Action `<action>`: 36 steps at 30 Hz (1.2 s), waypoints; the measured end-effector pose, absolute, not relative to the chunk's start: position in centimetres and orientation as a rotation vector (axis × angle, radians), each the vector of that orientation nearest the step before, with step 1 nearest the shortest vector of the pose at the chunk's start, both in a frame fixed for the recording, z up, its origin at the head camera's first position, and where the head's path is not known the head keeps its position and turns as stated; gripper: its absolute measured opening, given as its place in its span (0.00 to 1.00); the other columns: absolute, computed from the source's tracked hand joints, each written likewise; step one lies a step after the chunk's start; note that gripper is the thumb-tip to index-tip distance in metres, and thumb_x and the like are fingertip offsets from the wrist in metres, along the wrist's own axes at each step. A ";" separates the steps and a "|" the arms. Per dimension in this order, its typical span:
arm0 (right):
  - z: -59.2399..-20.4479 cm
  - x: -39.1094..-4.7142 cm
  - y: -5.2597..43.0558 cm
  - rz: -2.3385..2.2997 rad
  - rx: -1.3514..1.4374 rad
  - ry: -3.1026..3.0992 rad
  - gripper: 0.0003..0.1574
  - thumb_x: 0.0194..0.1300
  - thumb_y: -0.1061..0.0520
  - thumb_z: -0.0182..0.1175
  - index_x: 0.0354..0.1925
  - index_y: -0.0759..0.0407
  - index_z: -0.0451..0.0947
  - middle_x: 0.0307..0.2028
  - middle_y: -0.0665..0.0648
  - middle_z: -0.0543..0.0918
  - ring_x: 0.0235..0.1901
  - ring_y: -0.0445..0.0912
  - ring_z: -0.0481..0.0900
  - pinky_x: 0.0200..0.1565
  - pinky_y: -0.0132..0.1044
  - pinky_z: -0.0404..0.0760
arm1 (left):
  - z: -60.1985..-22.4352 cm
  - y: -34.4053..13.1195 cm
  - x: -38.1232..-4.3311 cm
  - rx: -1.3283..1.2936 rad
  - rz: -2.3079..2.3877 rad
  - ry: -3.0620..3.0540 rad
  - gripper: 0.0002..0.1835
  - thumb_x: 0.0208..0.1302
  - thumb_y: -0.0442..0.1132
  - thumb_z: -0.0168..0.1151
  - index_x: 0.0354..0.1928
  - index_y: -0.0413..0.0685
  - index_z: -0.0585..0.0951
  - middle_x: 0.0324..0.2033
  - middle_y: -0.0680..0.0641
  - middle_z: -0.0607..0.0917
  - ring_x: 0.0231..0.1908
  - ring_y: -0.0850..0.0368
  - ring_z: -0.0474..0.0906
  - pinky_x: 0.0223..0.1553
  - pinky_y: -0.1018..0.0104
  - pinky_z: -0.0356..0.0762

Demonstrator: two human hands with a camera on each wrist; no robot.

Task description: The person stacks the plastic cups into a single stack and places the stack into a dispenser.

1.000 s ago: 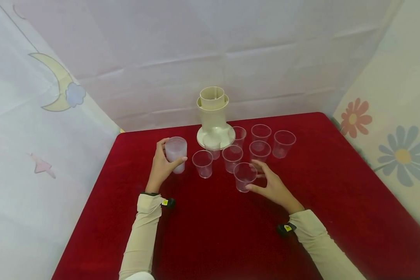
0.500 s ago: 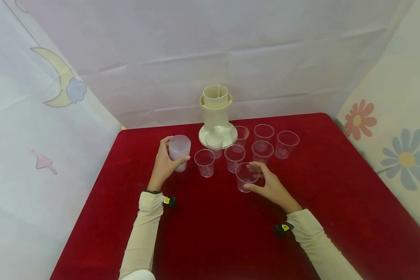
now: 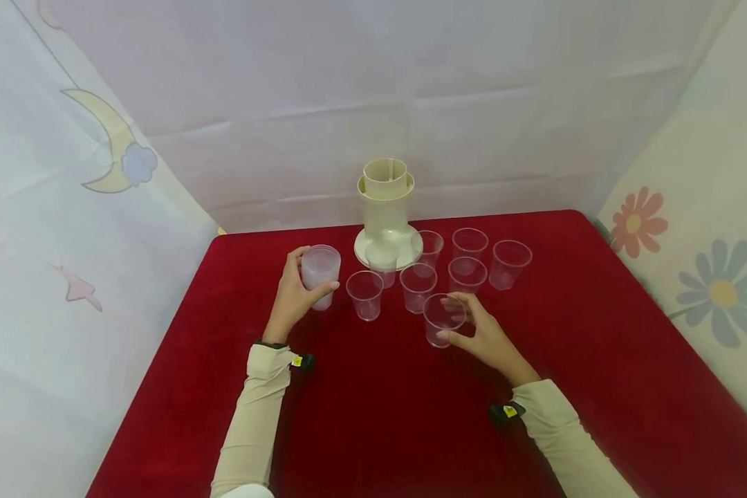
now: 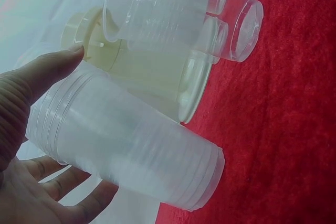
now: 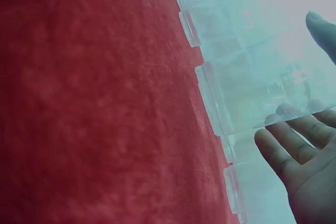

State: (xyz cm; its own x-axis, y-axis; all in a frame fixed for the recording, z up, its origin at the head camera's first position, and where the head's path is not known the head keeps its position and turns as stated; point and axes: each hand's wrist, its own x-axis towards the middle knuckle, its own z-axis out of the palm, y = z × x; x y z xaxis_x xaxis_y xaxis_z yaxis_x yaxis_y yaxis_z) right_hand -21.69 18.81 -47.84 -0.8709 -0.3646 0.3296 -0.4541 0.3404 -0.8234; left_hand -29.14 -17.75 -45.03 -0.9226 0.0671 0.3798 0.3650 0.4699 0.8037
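Note:
My left hand (image 3: 289, 297) grips a stack of nested clear plastic cups (image 3: 321, 273) on the left part of the table, thumb on the near side and fingers behind. In the left wrist view the stack (image 4: 136, 135) tilts across the picture with several rims showing. My right hand (image 3: 488, 342) holds a single clear plastic cup (image 3: 437, 330) upright, thumb in front and fingers at its far side. The right wrist view has the fingertips along the side of that cup (image 5: 241, 98). Close by stand other single cups, among them a cup (image 3: 418, 290) and a cup (image 3: 365, 301).
A cream plastic stand (image 3: 386, 214), with nested tubes on a round base, rises at the back middle. More upright cups, including a cup (image 3: 509, 266), stand to its right. Red cloth covers the table (image 3: 373, 415); a pale wall sheet (image 3: 317, 104) hangs behind it.
The right hand and its cup have shifted slightly right relative to the standing cups. The left hand keeps its grip on the stack. The head view has moved a little.

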 end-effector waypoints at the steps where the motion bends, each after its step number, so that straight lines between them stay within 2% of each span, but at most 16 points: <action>1: -47.4 -21.4 18.7 1.588 0.764 -2.497 0.43 0.51 0.58 0.67 0.60 0.62 0.56 0.56 0.62 0.70 0.56 0.54 0.67 0.51 0.52 0.68 | -44.9 -17.7 -29.0 -0.376 -1.436 -2.421 0.46 0.41 0.46 0.74 0.63 0.57 0.58 0.51 0.45 0.70 0.46 0.51 0.71 0.41 0.49 0.74; 6: -45.5 -20.4 18.4 1.623 0.749 -2.501 0.42 0.52 0.59 0.66 0.60 0.63 0.56 0.56 0.65 0.69 0.56 0.57 0.67 0.53 0.53 0.65 | -43.2 -17.1 -27.5 -0.415 -1.449 -2.397 0.44 0.43 0.37 0.72 0.62 0.46 0.58 0.50 0.39 0.70 0.46 0.46 0.71 0.41 0.46 0.73; 9: -45.0 -20.2 18.4 1.639 0.725 -2.523 0.42 0.53 0.58 0.66 0.60 0.63 0.56 0.56 0.65 0.69 0.57 0.56 0.66 0.56 0.53 0.63 | -42.6 -17.0 -26.9 -0.421 -1.449 -2.410 0.43 0.45 0.36 0.71 0.62 0.43 0.57 0.51 0.38 0.69 0.46 0.44 0.70 0.41 0.45 0.73; 12: -44.9 -20.1 18.5 1.667 0.693 -2.531 0.42 0.53 0.58 0.66 0.61 0.63 0.56 0.57 0.64 0.68 0.57 0.55 0.65 0.58 0.53 0.61 | -43.6 -17.3 -27.5 -0.421 -1.448 -2.434 0.45 0.45 0.38 0.71 0.63 0.45 0.56 0.52 0.39 0.69 0.47 0.44 0.69 0.42 0.45 0.73; 16: -44.9 -20.0 18.7 1.691 0.677 -2.523 0.43 0.52 0.58 0.66 0.61 0.62 0.55 0.57 0.63 0.68 0.58 0.55 0.65 0.58 0.53 0.60 | -45.1 -17.7 -28.7 -0.393 -1.425 -2.447 0.47 0.43 0.47 0.73 0.64 0.55 0.56 0.52 0.44 0.69 0.48 0.49 0.70 0.43 0.49 0.73; 19: -44.7 -20.1 18.7 1.699 0.683 -2.515 0.44 0.52 0.59 0.66 0.62 0.62 0.54 0.57 0.64 0.68 0.58 0.55 0.64 0.58 0.53 0.59 | -45.3 -17.8 -28.9 -0.397 -1.410 -2.441 0.47 0.41 0.50 0.73 0.63 0.59 0.57 0.51 0.47 0.70 0.48 0.52 0.70 0.43 0.51 0.74; 28: -44.0 -19.9 18.4 1.694 0.699 -2.497 0.44 0.53 0.59 0.65 0.63 0.63 0.53 0.57 0.64 0.69 0.58 0.55 0.65 0.58 0.53 0.58 | -44.9 -17.8 -28.9 -0.402 -1.387 -2.430 0.46 0.40 0.49 0.74 0.62 0.57 0.58 0.49 0.47 0.71 0.46 0.53 0.71 0.41 0.52 0.74; 31: -43.7 -19.9 18.4 1.680 0.719 -2.484 0.44 0.53 0.60 0.65 0.62 0.63 0.54 0.56 0.62 0.69 0.58 0.55 0.65 0.60 0.48 0.60 | -44.9 -17.7 -28.8 -0.399 -1.396 -2.432 0.47 0.40 0.49 0.74 0.62 0.57 0.58 0.50 0.47 0.71 0.47 0.53 0.71 0.42 0.51 0.74; 36: -43.4 -20.0 18.4 1.694 0.754 -2.432 0.43 0.53 0.62 0.65 0.62 0.63 0.54 0.55 0.59 0.71 0.57 0.55 0.66 0.59 0.32 0.62 | -44.9 -17.7 -28.7 -0.402 -1.400 -2.428 0.47 0.40 0.49 0.74 0.62 0.56 0.58 0.51 0.47 0.71 0.47 0.54 0.70 0.42 0.51 0.73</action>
